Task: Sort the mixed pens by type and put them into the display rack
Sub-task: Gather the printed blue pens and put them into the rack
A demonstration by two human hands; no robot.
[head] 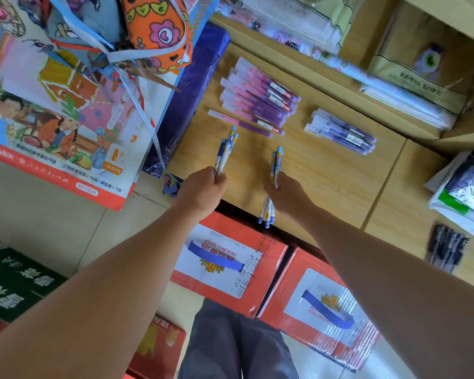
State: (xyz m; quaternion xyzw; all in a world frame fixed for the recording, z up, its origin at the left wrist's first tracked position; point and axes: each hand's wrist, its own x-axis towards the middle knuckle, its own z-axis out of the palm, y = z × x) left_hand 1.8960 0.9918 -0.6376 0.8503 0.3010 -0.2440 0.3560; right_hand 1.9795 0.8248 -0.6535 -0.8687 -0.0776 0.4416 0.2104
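The blue-and-white pens are split into two bunches, both held over the near edge of the counter (326, 173). The left bunch (226, 151) is a few pens gripped by their lower ends, tips fanning up and away. The right bunch (276, 162) is gripped round its middle, so pens stick out above the fist and below it, past the counter's edge.

The left hand (203, 187) is curled tight round its bunch, and the right hand (288, 195) is clamped on its own. The two hands are apart, side by side.

These pens look light, stiff and smooth-barrelled. A loose bunch is likely to slide or splay, and the left one already fans at the top. I judge a hold round the middle, like the right hand's, to be steadier than one at the ends. Squaring the ends on the counter would help before racking.

Further in, toward the far left corner, the pink pens (257, 99) lie in a neat row with one apart at the near side. The dark pens (342, 132) sit in a smaller pile well to their right. The black pens (446, 247) lie near the right end, by the near edge. I cannot tell which fixture is the rack.

Red boxes (271, 258) stand on the floor below the near edge.
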